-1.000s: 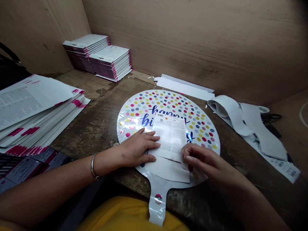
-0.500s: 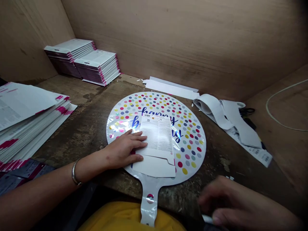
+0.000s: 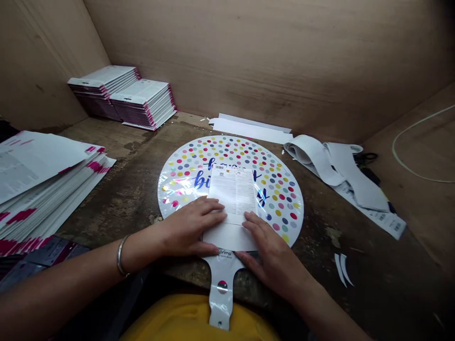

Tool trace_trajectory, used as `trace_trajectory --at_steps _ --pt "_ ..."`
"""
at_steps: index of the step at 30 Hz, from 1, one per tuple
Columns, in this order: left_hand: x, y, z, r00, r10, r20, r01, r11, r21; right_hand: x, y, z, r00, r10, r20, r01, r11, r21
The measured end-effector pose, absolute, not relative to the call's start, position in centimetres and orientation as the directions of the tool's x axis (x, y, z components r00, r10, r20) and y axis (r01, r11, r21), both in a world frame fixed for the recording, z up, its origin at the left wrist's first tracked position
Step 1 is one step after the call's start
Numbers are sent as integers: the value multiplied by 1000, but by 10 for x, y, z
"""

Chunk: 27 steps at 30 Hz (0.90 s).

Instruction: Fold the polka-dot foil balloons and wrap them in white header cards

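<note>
A foil balloon [image 3: 284, 199] printed with coloured dots and "happy birthday" lies flat on the table, its tail [image 3: 221, 303] pointing toward me. On its middle rests a white printed card envelope [image 3: 231, 237], with small text and a barcode on its upper half. My left hand [image 3: 197, 225] lies on the envelope's left side, fingers stretched out over it and thumb by the lower left corner. Along the right edge, my right hand [image 3: 272, 253] touches the envelope with fingers extended, its thumb near the lower right corner. Parts of the lettering are hidden beneath the envelope.
A fanned pile of envelopes [image 3: 46, 189] sits at the left. Two neat stacks of envelopes [image 3: 142, 102] stand at the back left. White paper strips [image 3: 252, 129] lie along the back wall, a label roll [image 3: 309, 156] to their right. Two curved white slips [image 3: 341, 270] are at right.
My right hand has moved left from the table's right side onto the envelope. Two curved slips now show where it was. My left hand has shifted slightly right.
</note>
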<state>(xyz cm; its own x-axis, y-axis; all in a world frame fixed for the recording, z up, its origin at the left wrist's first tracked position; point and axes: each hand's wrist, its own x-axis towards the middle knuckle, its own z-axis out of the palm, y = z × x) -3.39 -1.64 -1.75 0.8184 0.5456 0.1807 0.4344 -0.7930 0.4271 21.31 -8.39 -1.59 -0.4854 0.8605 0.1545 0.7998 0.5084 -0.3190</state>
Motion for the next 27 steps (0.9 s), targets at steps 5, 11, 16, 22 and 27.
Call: trace_trajectory --at_steps 5,11,16,22,27 --pt "-15 -22 -18 872 426 243 365 -895 258 215 -81 -13 -493 856 152 796 515 -317" --pt "-7 -30 -20 859 428 282 396 -904 164 203 -86 -15 -414 893 175 818 449 -360" --pt "-2 -32 -18 740 628 240 543 -769 338 199 -76 -14 -219 952 214 819 299 -490" --pt "2 -23 -9 482 876 12 735 -412 539 196 -65 -9 27 994 102 921 15 -388" --pt "6 -21 -8 438 898 41 749 -390 536 191 -59 -8 227 972 59 944 -205 -260"
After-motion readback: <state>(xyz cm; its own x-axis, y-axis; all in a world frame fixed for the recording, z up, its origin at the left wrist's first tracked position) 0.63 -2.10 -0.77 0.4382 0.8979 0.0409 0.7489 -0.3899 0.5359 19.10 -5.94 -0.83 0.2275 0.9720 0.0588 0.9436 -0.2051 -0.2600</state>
